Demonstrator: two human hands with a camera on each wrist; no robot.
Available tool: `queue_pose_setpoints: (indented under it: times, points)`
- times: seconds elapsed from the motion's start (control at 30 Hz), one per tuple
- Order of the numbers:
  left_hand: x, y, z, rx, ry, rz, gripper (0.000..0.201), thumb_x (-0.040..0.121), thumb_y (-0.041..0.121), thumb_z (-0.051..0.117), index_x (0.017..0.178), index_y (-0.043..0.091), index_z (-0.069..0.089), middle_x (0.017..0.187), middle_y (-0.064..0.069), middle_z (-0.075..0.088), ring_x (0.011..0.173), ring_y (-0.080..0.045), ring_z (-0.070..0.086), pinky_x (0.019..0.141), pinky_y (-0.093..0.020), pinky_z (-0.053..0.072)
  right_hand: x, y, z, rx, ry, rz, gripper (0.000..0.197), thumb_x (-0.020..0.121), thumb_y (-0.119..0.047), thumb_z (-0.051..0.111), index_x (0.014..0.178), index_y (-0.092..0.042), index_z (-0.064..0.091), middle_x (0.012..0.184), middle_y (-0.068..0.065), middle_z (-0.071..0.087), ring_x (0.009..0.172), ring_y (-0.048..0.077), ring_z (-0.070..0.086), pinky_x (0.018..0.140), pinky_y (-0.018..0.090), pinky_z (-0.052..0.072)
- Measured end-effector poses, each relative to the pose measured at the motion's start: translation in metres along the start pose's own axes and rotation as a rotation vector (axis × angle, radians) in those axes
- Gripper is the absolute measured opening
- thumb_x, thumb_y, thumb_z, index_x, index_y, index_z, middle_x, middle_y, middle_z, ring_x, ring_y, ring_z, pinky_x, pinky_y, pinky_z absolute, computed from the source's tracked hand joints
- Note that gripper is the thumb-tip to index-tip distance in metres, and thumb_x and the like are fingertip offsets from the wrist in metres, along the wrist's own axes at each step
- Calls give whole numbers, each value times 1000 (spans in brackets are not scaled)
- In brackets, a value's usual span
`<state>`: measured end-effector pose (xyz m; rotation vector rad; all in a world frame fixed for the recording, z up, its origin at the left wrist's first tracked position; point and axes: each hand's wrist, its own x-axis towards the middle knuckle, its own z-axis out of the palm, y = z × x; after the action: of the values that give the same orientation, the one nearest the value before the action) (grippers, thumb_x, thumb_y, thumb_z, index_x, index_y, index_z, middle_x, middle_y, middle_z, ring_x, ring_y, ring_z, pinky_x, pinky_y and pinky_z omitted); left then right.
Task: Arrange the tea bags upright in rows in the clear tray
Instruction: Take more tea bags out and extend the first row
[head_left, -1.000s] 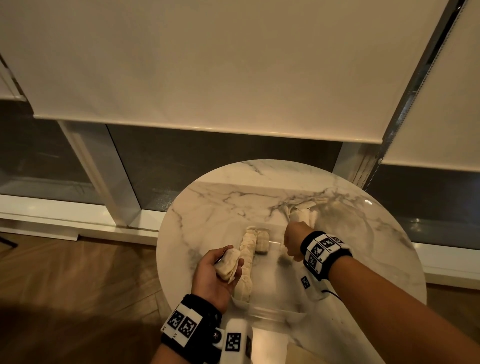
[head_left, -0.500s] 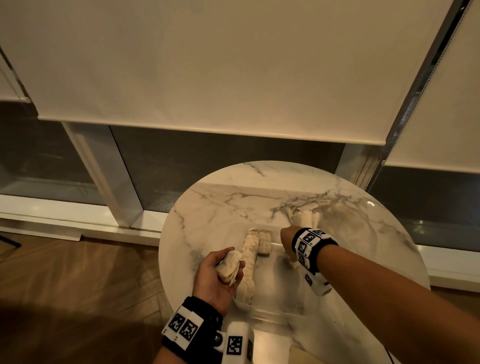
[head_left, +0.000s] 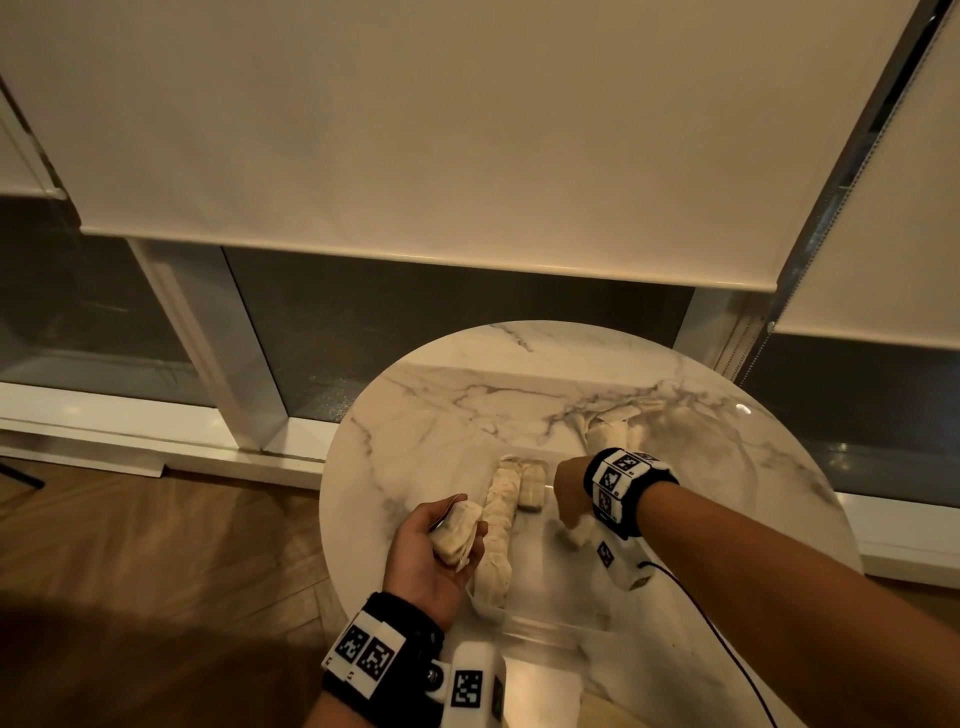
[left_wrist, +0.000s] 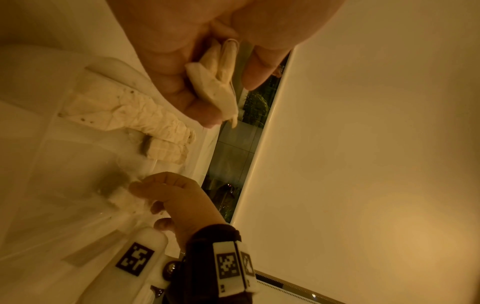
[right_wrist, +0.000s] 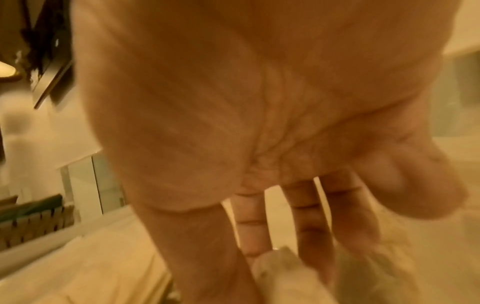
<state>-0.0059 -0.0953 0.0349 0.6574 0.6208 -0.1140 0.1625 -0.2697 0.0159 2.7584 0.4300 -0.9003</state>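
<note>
The clear tray (head_left: 540, 626) lies on the marble table (head_left: 441, 415), near its front. One long row of white tea bags (head_left: 500, 525) stands along the tray's left side, and a short second row (head_left: 533, 486) sits at its far end. My left hand (head_left: 460, 540), at the tray's left edge, grips a small bunch of tea bags (left_wrist: 215, 82). Over the tray's middle my right hand (head_left: 571, 522) pinches one tea bag (left_wrist: 124, 200) by its fingertips, low inside the tray. The right wrist view shows that tea bag (right_wrist: 283, 267) blurred under the fingers.
A loose pile of tea bags (head_left: 618, 423) lies on the table beyond my right wrist. The round table stands against a window with roller blinds (head_left: 467, 130). A wooden floor (head_left: 156, 545) lies to the left. A cable (head_left: 727, 649) runs along my right arm.
My right hand has come a little left and toward me, down into the tray, with one tea bag. The left hand has kept its place with its bunch.
</note>
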Motion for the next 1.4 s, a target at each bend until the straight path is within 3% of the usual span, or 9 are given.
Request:
queue_pose_setpoints:
  times: [0.07, 0.13, 0.2, 0.33, 0.6, 0.77, 0.97, 1.13, 1.4]
  points:
    - [0, 0, -1, 1, 1, -2, 16, 86, 17, 59, 90, 7, 70, 78, -10, 69, 72, -22, 64, 58, -24, 50, -24, -12, -13, 69, -43, -65, 38, 89, -29, 70, 120, -7, 65, 109, 10, 63, 96, 27, 63, 74, 28, 56]
    - [0, -1, 0, 1, 0, -1, 16, 86, 17, 59, 90, 7, 70, 78, -10, 69, 72, -22, 65, 58, -24, 50, -36, -17, -21, 143, -79, -101, 39, 95, -15, 64, 130, -1, 58, 93, 5, 55, 77, 21, 60, 46, 14, 46]
    - [0, -1, 1, 0, -4, 1, 16, 86, 17, 59, 89, 7, 71, 78, -10, 69, 72, -22, 64, 60, -25, 49, -35, -16, -19, 226, -85, -120, 38, 94, -8, 64, 132, -2, 57, 83, 0, 51, 71, 19, 65, 38, 12, 43]
    - [-1, 0, -1, 2, 0, 6, 16, 86, 17, 59, 90, 7, 70, 77, -10, 69, 73, -22, 64, 63, -25, 48, -21, -13, -14, 339, -78, -114, 34, 91, -2, 65, 125, -7, 63, 68, 4, 62, 43, 10, 62, 48, 24, 57]
    - [0, 1, -2, 4, 5, 12, 16, 86, 17, 58, 91, 7, 70, 74, -10, 69, 72, -23, 64, 66, -27, 47, -14, -10, -15, 456, 79, -67, 14, 87, -10, 74, 99, -13, 67, 69, 0, 66, 57, 13, 67, 47, 20, 53]
    - [3, 0, -4, 8, 15, -7, 16, 86, 18, 59, 92, 7, 69, 76, -11, 69, 72, -23, 65, 61, -25, 50, -6, -10, -13, 549, 147, -49, 12, 87, -12, 75, 94, -13, 65, 78, 9, 72, 74, 24, 75, 63, 32, 62]
    - [6, -2, -8, -10, 29, -20, 16, 86, 17, 58, 92, 6, 68, 73, -13, 69, 75, -24, 62, 68, -27, 46, -3, -13, -11, 571, 194, -14, 12, 87, -15, 75, 95, -16, 66, 78, 3, 68, 57, 15, 68, 44, 19, 50]
    - [7, -3, -9, -6, 37, -29, 16, 87, 17, 57, 90, 6, 68, 70, -12, 68, 75, -25, 61, 64, -26, 46, -1, -14, -10, 610, 201, 30, 21, 85, -19, 78, 101, -7, 72, 93, 10, 77, 78, 21, 75, 75, 35, 63]
    - [7, -3, -9, -6, 45, -39, 16, 88, 18, 57, 92, 7, 68, 70, -12, 68, 74, -25, 61, 58, -25, 48, -4, -11, -13, 582, 266, 45, 33, 79, -33, 83, 94, -5, 77, 92, 10, 77, 86, 24, 74, 82, 39, 61]
